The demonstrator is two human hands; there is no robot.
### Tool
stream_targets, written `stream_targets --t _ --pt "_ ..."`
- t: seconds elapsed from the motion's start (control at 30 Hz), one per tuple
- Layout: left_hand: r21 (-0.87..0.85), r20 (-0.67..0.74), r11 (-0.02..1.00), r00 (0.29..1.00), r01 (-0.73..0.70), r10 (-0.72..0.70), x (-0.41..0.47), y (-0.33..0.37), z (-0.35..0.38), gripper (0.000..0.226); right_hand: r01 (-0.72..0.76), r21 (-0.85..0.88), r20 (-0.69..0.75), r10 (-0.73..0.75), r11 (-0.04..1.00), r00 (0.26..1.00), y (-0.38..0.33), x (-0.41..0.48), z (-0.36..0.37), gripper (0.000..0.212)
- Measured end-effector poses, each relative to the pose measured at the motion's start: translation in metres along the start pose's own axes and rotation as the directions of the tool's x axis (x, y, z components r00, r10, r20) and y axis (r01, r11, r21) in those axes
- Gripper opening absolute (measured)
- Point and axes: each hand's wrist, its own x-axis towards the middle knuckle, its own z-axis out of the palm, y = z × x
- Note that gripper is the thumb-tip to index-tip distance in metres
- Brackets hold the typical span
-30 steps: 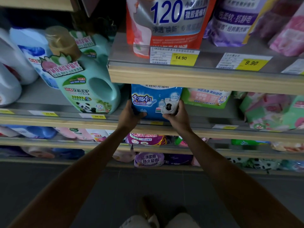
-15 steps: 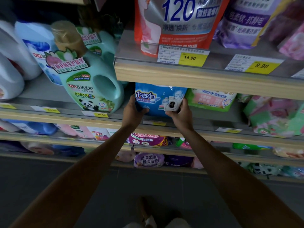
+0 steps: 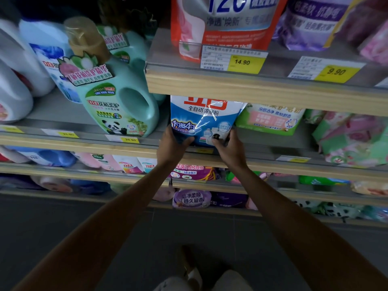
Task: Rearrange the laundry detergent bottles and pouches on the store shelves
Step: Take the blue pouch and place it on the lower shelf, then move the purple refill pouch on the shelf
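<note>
Both hands, left hand [image 3: 171, 147] and right hand [image 3: 230, 151], grip the blue pouch [image 3: 204, 120] reading "全自动浓缩粉"; yellow tags [image 3: 242, 62] above say 14.90, 9.90.

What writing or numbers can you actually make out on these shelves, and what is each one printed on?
"14.90": yellow price tag under the red pouch.
"9.90": yellow price tag further right.
"120": red pouch, top cut off.
"29.90": price tag below the green panda bottle.
"全自动浓缩粉", "1勺抵4勺": blue pouch held by both hands.
"持久留香": purple pouch, lowest shelf.
Other tags and small print: too blurred.
</note>
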Motion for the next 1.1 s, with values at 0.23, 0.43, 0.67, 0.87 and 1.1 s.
stream_targets --t 0.23,0.43,0.67,0.87,1.1 --pt "0.299 0.095 0.95 0.993 -0.092 0.067 -0.031 0.012 -0.011 0.066 0.133 -0.387 0.115 -0.096 0.912 0.989 -0.004 -0.022 -0.024 0.041" --pt "0.643 0.218 0.7 0.95 -0.311 0.223 -0.071 0.053 -0.03 0.065 0.342 -0.6 0.166 -0.305 0.723 0.938 -0.031 -0.052 -0.068 0.033" --pt "0.752 0.241 0.5 0.885 -0.429 0.397 -0.154 0.121 -0.042 0.057 0.368 -0.734 0.15 -0.392 0.571 0.908 -0.05 -0.119 -0.152 0.044" --pt "0.774 0.224 0.433 0.839 -0.463 0.496 -0.226 0.155 -0.059 0.056 0.364 -0.741 0.109 -0.434 0.564 0.894 -0.067 -0.179 -0.207 0.042" --pt "0.816 0.191 0.369 0.81 -0.445 0.555 -0.272 0.191 -0.106 0.059 0.409 -0.776 0.105 -0.541 0.48 0.835 -0.126 -0.219 -0.235 0.04"
